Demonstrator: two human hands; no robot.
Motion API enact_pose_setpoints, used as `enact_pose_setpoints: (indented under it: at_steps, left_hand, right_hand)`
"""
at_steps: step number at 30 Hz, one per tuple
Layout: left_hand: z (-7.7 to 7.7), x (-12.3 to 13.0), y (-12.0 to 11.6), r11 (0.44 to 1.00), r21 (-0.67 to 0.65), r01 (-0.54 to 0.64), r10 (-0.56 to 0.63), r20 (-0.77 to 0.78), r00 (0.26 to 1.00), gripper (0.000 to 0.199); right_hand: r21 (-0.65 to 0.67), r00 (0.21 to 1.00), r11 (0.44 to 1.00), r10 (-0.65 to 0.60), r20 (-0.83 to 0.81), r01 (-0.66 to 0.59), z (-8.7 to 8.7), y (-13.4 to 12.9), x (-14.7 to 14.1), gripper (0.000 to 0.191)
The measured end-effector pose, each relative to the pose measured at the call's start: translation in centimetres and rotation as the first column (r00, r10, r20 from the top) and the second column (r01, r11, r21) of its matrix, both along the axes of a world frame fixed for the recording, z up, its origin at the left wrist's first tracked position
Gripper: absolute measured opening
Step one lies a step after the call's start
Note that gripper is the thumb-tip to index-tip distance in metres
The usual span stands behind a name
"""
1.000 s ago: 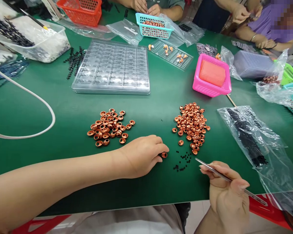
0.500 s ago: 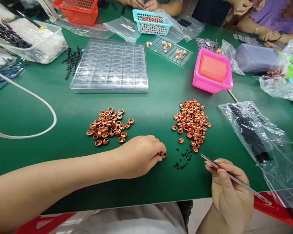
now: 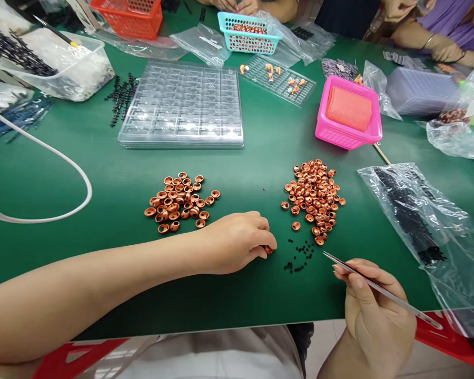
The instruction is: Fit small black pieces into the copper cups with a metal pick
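Observation:
My left hand (image 3: 240, 242) reaches across the green table, its fingertips closed on a small copper-coloured cup (image 3: 268, 249), partly covered by the fingers. In my right hand (image 3: 373, 310) are metal tweezers (image 3: 383, 290), pinched between thumb and fingers, their tips pointing left towards some tiny black pieces (image 3: 299, 257). Behind those pieces lies a large pile of copper cups (image 3: 316, 195). A smaller pile of similar cups (image 3: 177, 200) is beyond my left forearm.
Clear compartment trays (image 3: 185, 105) lie behind the left pile. A pink basket (image 3: 345, 138) with an orange block stands at the back right, a plastic bag of black parts (image 3: 411, 216) at right. Other people's hands (image 3: 247, 6) are across the table.
My left fingers now cover more of the copper cup. The whole view has shifted slightly, and the tweezers remain in my right hand.

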State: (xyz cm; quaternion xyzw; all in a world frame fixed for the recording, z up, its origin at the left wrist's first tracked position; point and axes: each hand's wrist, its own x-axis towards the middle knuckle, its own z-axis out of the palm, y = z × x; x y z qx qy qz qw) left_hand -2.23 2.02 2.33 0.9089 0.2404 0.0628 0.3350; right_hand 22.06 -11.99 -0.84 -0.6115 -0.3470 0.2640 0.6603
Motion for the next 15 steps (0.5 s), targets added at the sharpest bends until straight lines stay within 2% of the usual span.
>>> enact_pose_setpoints:
  at_steps: [8, 15]
  left_hand:
    - [0.16, 0.14, 0.28, 0.997, -0.073, 0.000, -0.002, -0.027, 1.000, 0.022]
    - [0.14, 0.32, 0.31, 0.998, -0.064, -0.018, 0.017, -0.020, 1.000, 0.010]
  right_hand:
    - [-0.004, 1.000, 1.000, -0.001, 0.015, 0.001, 0.17, -0.01, -0.27, 0.015]
    - [0.004, 0.999, 1.000, 0.021, 0.025, -0.021, 0.29, -0.01, -0.36, 0.015]
